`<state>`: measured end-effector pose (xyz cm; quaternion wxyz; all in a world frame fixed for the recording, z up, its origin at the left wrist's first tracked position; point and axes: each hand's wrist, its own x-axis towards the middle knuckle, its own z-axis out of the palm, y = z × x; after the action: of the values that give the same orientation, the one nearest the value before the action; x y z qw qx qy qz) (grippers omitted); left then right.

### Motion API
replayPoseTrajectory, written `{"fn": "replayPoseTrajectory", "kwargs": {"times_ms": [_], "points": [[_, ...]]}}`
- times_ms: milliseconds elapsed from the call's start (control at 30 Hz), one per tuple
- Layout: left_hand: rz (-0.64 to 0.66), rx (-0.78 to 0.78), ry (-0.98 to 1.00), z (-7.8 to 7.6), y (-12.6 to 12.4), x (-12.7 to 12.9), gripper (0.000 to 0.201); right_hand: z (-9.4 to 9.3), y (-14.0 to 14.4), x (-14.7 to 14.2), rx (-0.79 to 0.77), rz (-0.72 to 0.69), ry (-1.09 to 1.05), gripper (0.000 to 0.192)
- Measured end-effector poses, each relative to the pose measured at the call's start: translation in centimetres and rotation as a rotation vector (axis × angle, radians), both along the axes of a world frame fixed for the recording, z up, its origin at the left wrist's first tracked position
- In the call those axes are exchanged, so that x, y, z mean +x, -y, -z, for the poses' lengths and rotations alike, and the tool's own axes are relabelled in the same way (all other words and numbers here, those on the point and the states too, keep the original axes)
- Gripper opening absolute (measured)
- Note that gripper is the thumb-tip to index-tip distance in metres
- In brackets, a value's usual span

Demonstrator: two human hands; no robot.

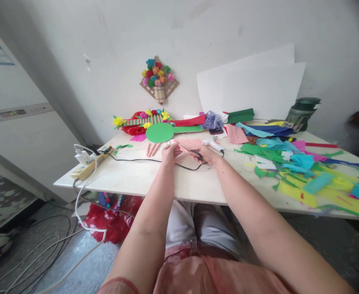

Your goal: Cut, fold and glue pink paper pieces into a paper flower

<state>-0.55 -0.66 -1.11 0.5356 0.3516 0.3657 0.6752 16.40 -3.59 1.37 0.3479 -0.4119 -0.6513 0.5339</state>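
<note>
Both hands meet near the middle of the worktop (173, 183), well out in front of the body. The left hand (170, 153) is curled, its fingertips pinched on something small and pale, too small to tell what. The right hand (208, 155) is closed loosely over a black cord (142, 159) and what looks like a dark tool tip; its exact grip cannot be made out. The cord's long axis runs leftward from the right hand, across the front of the left hand, to a power strip (89, 165) at the worktop's left edge. A white glue gun (212, 145) lies just beside the right hand, on its far side, nearer that hand than the left. A pink sheet (191, 143) lies just beyond both hands, a green paper disc (160, 132) farther back, and a paper flower piece (145, 120) against the wall. Cut coloured paper scraps (302, 167) are spread to the right. A dark green jar (303, 110) stands at the far right; its contents are not visible.
</note>
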Motion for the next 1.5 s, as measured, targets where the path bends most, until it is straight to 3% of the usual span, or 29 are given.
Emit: {"fn": "replayPoseTrajectory", "kwargs": {"times_ms": [667, 1500], "points": [[-0.007, -0.011, -0.006, -0.21, 0.3, 0.26, 0.02, 0.25, -0.08, -0.02, -0.017, 0.008, 0.008, 0.027], [0.087, 0.066, -0.022, -0.29, 0.88, 0.34, 0.026, 0.49, -0.35, 0.0, 0.073, -0.032, 0.025, 0.042]]}}
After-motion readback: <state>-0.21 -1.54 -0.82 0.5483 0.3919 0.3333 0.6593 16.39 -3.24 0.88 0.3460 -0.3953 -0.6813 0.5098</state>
